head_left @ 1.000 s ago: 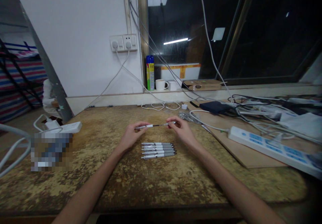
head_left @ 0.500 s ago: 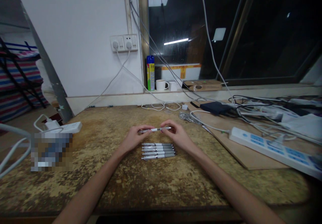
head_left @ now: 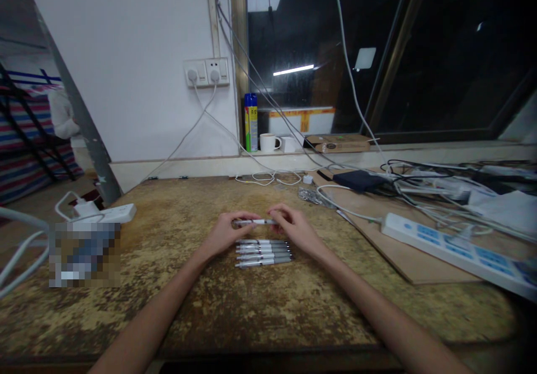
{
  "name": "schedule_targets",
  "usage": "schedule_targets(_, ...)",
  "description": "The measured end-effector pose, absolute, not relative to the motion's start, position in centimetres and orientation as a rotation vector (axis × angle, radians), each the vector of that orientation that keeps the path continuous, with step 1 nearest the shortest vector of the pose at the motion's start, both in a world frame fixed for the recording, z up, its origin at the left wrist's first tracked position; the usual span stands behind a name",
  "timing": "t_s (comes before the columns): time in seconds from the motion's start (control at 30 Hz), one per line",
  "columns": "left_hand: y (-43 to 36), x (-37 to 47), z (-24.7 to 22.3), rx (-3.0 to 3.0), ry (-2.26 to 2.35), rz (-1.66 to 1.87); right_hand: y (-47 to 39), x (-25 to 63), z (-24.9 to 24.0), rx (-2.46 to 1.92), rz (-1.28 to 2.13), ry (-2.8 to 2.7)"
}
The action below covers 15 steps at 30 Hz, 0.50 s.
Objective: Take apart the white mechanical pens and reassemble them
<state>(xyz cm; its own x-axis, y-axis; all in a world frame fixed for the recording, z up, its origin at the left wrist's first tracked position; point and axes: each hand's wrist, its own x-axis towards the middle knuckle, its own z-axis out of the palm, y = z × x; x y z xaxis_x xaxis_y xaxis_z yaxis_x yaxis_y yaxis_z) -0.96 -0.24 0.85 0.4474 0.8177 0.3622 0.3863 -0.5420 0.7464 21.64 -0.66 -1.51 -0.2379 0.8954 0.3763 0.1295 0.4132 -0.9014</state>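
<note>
Between my two hands a white and grey pen (head_left: 259, 221) lies crosswise, just above or on the worn tabletop (head_left: 268, 301). My left hand (head_left: 226, 231) pinches its left end between thumb and fingers. At its right end, my right hand (head_left: 291, 225) closes thumb and fingers around the grey part, which is mostly hidden. Just nearer to me, several like pens (head_left: 263, 253) lie side by side in a row, their grey ends to the right.
A white power strip (head_left: 453, 248) rests on a brown board at right, among tangled cables. Another power strip (head_left: 119, 213) sits at left beside a blurred patch. Spray can (head_left: 250, 123), mug (head_left: 269, 141) and cardboard box (head_left: 339, 143) stand on the sill. A person (head_left: 65, 119) is at far left.
The held pen has come slightly down and toward me, and my right fingers have shifted on its end. More of the person at far left shows. The row of pens is unchanged.
</note>
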Motion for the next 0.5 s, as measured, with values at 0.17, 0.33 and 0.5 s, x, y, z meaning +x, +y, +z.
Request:
schedule_targets(0.17, -0.11, -1.04, 0.86, 2.128, 0.98, 1.047, -0.99, 21.6, -1.15, -0.88, 0.942, -1.734)
schedule_targets(0.33, -0.22, -0.97, 0.98, 2.132, 0.986, 1.032, -1.17, 21.53, -1.08, -0.92, 0.992, -1.738)
schedule_targets(0.5, -0.25, -0.96, 1.02, 2.124, 1.003, 1.052, -0.97, 21.55, -1.09, -0.873, 0.897, -1.741)
